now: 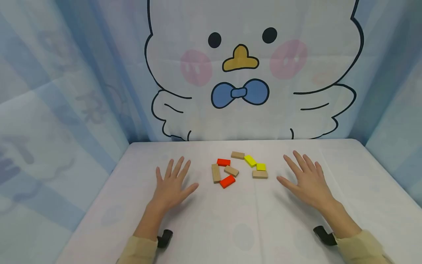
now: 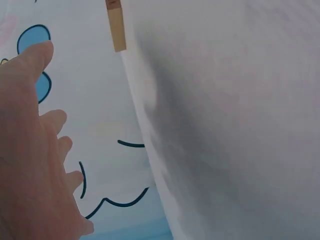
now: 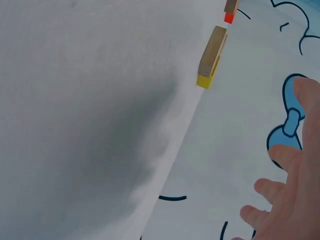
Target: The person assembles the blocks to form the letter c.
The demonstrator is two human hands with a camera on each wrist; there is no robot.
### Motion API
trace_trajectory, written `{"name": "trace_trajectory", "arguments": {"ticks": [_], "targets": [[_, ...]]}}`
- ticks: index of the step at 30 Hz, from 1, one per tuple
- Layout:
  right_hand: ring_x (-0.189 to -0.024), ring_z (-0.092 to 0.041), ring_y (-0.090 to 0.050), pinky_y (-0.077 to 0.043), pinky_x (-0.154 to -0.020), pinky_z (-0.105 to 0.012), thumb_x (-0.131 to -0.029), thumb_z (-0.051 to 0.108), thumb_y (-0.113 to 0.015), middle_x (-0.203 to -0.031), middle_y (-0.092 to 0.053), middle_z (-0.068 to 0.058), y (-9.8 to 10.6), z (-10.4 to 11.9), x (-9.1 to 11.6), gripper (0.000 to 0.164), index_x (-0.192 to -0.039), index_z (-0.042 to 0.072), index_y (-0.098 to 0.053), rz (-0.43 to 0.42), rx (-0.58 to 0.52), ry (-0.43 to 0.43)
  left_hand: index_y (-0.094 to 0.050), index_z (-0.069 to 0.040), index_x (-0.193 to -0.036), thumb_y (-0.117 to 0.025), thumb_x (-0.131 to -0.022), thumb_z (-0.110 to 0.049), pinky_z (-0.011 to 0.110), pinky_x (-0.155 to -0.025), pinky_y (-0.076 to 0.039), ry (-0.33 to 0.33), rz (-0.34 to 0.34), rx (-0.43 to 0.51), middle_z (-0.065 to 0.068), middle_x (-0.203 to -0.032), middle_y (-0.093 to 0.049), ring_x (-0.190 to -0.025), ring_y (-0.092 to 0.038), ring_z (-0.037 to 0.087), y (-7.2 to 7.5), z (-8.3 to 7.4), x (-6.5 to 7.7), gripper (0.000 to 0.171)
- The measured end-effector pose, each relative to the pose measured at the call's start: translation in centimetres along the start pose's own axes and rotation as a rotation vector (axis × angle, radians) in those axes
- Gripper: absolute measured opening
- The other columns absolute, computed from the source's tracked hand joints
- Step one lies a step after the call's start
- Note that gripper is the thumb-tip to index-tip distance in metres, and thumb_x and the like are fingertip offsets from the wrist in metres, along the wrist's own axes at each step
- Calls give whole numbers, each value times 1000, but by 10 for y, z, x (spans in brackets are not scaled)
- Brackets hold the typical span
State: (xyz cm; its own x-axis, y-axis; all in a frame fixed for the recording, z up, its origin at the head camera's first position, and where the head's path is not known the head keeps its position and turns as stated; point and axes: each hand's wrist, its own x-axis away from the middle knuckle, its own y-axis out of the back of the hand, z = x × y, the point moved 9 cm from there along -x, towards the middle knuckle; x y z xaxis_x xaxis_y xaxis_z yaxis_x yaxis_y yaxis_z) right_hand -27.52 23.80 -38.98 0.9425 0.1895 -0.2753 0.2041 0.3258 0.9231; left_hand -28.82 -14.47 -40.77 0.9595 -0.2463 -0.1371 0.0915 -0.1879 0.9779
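Several small blocks lie on the white table between the hands. In the head view these are a red block [image 1: 224, 162], another red block [image 1: 228, 181], a yellow block [image 1: 250, 161], a smaller yellow block [image 1: 261, 167] and plain wooden blocks [image 1: 215, 173], one of them near the right hand [image 1: 260, 175]. My left hand [image 1: 170, 189] hovers left of the blocks, fingers spread, holding nothing. On the other side my right hand [image 1: 310, 183] is spread too, apart from every block. The wrist views show each hand above its shadow, with a wooden block [image 3: 212, 52] beyond the right one.
A white cloth covers the table [image 1: 211, 227]. Behind it hangs a backdrop [image 1: 240, 121] printed with a cartoon figure, and a pale blue curtain [image 1: 59, 110] runs along the left. Black wrist mounts [image 1: 165, 239] show at both sleeves.
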Motion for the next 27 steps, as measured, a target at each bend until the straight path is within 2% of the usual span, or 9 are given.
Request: {"name": "trace_trajectory", "arguments": {"ticks": [10, 23, 27], "targets": [[-145, -52, -17, -7, -112, -73, -96, 53, -60, -161, -22, -26, -10, 19, -16, 79, -157, 9, -35, -6, 14, 45, -18, -22, -163, -45, -96, -67, 73, -111, 6, -9, 24, 15, 6, -169, -7, -153, 0, 38, -7, -10, -16, 85], [-145, -50, -19, -10, -114, -70, -95, 50, -62, -162, -24, -23, -28, 46, -40, 79, -158, 10, -34, 5, -24, 70, -16, -24, -164, -42, -97, -67, 72, -113, 0, -31, 43, 43, 3, -169, -8, -153, -1, 35, -16, -25, -38, 84], [-145, -49, -22, -12, -114, -70, -95, 46, -64, -161, -26, -22, -34, 57, -47, 76, -156, 10, -37, -4, -55, 91, -17, -24, -164, -46, -97, -63, 71, -114, -1, -40, 36, 90, 3, -169, -10, -153, -4, 35, -17, -26, -43, 82]]}}
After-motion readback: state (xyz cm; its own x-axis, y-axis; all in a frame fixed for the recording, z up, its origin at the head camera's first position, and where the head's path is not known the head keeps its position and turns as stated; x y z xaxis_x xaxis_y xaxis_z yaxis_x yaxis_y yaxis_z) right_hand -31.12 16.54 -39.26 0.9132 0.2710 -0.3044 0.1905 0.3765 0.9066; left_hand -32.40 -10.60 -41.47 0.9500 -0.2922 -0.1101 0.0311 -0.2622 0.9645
